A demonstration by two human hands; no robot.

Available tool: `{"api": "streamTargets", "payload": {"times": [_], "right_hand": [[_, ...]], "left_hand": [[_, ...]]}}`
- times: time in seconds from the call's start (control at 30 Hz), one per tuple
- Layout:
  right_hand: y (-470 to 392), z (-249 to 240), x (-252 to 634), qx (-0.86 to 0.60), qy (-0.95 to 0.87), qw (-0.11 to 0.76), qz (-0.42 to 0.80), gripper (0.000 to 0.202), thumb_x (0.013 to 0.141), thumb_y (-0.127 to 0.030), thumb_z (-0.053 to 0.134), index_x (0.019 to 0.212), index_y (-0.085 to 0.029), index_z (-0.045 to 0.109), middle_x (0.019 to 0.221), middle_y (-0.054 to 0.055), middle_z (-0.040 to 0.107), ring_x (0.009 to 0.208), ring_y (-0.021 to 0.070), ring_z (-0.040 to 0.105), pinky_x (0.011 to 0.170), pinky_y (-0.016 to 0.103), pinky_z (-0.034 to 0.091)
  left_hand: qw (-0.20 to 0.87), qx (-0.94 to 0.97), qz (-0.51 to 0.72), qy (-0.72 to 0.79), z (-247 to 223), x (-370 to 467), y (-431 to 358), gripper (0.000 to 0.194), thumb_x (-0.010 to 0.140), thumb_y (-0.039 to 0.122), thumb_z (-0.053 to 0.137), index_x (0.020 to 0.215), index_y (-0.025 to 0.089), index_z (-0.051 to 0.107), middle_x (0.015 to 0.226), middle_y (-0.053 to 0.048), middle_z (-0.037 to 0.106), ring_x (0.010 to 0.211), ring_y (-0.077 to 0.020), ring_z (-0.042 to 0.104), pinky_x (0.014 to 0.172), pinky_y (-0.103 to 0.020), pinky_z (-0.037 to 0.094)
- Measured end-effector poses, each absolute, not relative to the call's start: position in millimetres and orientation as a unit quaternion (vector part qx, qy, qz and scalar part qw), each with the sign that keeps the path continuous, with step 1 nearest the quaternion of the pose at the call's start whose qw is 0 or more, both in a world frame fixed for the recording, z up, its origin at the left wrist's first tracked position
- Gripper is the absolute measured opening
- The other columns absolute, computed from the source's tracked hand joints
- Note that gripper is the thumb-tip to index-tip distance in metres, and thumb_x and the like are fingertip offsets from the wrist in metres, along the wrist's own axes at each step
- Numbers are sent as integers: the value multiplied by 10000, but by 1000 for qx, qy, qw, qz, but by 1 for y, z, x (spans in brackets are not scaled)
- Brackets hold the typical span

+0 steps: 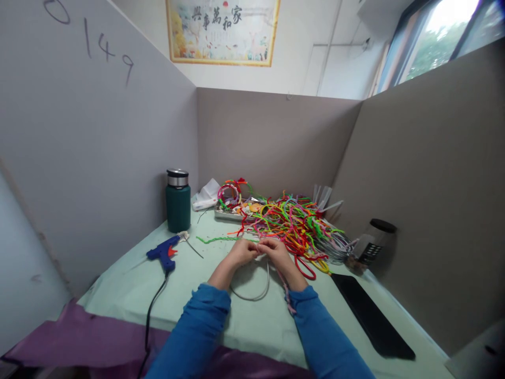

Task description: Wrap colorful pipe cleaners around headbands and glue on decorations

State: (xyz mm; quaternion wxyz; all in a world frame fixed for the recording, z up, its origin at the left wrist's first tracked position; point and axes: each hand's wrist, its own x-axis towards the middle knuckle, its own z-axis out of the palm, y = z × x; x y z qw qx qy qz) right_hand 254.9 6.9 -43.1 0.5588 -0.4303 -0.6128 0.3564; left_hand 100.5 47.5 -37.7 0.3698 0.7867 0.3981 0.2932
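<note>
My left hand (pixel 243 251) and my right hand (pixel 274 251) meet over the middle of the table, fingertips pinched close together. Between them they hold a thin pale grey ring (pixel 252 299), which hangs down toward me in a loop. A pale pink twisted strand (pixel 286 295) trails from the fingers beneath my right wrist. What the fingertips grip at the join is too small to make out. Just beyond my hands lies a green twisted strand (pixel 216 239), and a large tangle of coloured strands (pixel 300 221) spreads behind my right hand.
On the left are a blue glue gun (pixel 162 252) with a black cord and a dark green bottle (pixel 178 205). A metal tray (pixel 232 216) of small pieces stands at the back. At right are a clear jar (pixel 373 245) and a black flat object (pixel 371 316). Partitions enclose the table.
</note>
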Motion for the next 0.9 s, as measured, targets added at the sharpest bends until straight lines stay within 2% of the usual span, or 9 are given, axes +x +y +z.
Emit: {"api": "streamTargets", "payload": {"times": [0.2, 0.33, 0.47, 0.53, 0.7, 0.8, 0.9], "right_hand": [[10, -47, 268, -481, -526, 552, 434, 280, 576, -415, 773, 660, -167, 674, 529, -33, 527, 484, 101, 428, 473, 235, 303], [8, -46, 269, -492, -527, 540, 434, 270, 572, -411, 779, 628, -167, 680, 519, -27, 528, 462, 92, 411, 454, 232, 282], [5, -44, 267, -509, -532, 523, 430, 283, 582, -425, 767, 650, -161, 691, 498, -35, 509, 443, 83, 387, 450, 227, 259], [3, -42, 265, -507, -542, 514, 431, 290, 585, -427, 759, 655, -154, 692, 508, -33, 515, 450, 82, 389, 460, 227, 265], [-2, -37, 261, -496, -576, 489, 428, 282, 606, -419, 750, 669, -148, 703, 527, -25, 525, 487, 96, 419, 494, 241, 292], [-3, -38, 262, -481, -594, 482, 428, 281, 621, -427, 755, 690, -158, 713, 568, -12, 554, 518, 107, 440, 510, 246, 308], [-1, -43, 265, -470, -599, 469, 447, 302, 638, -434, 754, 788, -173, 733, 627, -3, 590, 523, 105, 441, 506, 240, 306]], "left_hand": [[430, 776, 316, 337, -36, 102, 46, 330, 656, 435, 689, 690, 108, 712, 577, -9, 600, 528, -98, 449, 522, -233, 310], [459, 740, 358, 336, -29, 102, 45, 411, 623, 510, 720, 668, 105, 670, 576, -26, 603, 527, -107, 485, 518, -230, 333], [509, 692, 402, 317, -23, 101, 43, 473, 573, 488, 768, 839, 107, 676, 576, -12, 603, 540, -114, 512, 540, -226, 358], [523, 684, 407, 303, -21, 100, 42, 444, 588, 464, 756, 844, 108, 687, 617, -20, 620, 569, -114, 514, 561, -230, 362], [490, 695, 411, 329, -20, 97, 44, 323, 643, 423, 691, 715, 109, 700, 622, -23, 610, 604, -119, 494, 582, -242, 354], [460, 703, 409, 355, -24, 96, 48, 315, 671, 420, 656, 694, 110, 700, 616, -23, 606, 594, -116, 478, 570, -241, 344], [423, 716, 399, 387, -27, 94, 53, 326, 690, 426, 633, 700, 108, 707, 602, -21, 604, 578, -116, 465, 564, -244, 333]]}}
